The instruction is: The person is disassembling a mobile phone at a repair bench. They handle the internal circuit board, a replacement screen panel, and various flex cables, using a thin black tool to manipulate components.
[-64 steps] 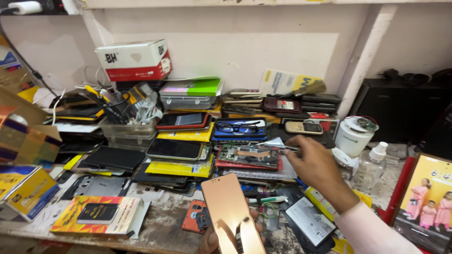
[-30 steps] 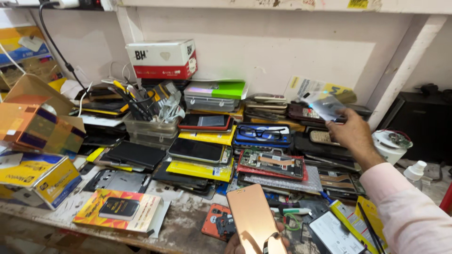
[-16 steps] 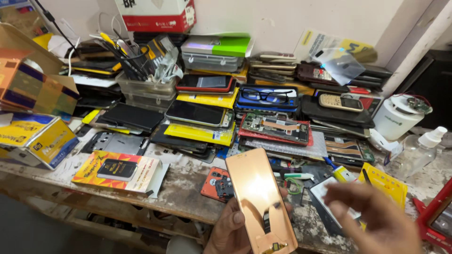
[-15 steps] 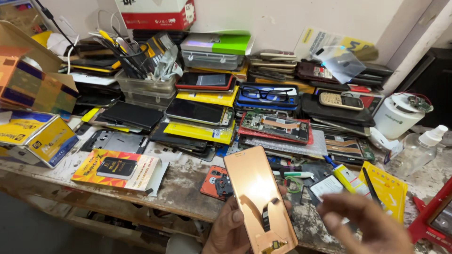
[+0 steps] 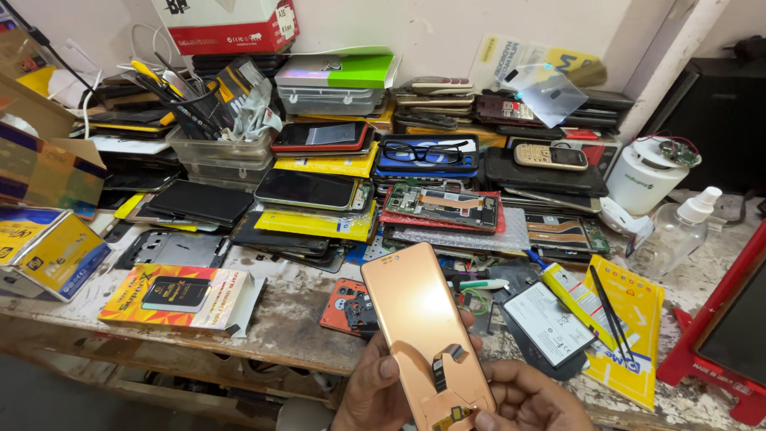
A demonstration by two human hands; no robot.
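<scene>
From the head view, your left hand (image 5: 383,391) grips the copper-coloured phone display panel (image 5: 423,335) by its lower edge, thumb across the back and fingers curled behind, so the panel stands tilted over the near edge of the workbench (image 5: 279,319), above the clutter rather than resting on it. Your right hand (image 5: 531,399) sits just beside the panel's bottom corner, its fingertips narrowed toward the small flex connector (image 5: 451,415) there; whether they actually pinch it, you cannot tell from this angle. To handle this well, keep your left grip on the edges only, away from the thin ribbon (image 5: 441,371) running down the back, and hold the panel steady while the right fingers work the connector lightly, without bending it. Mind what lies just beyond: the flat battery (image 5: 549,323), the orange phone frame (image 5: 351,307) and the yellow packet (image 5: 630,335) crowd the bench close by.
</scene>
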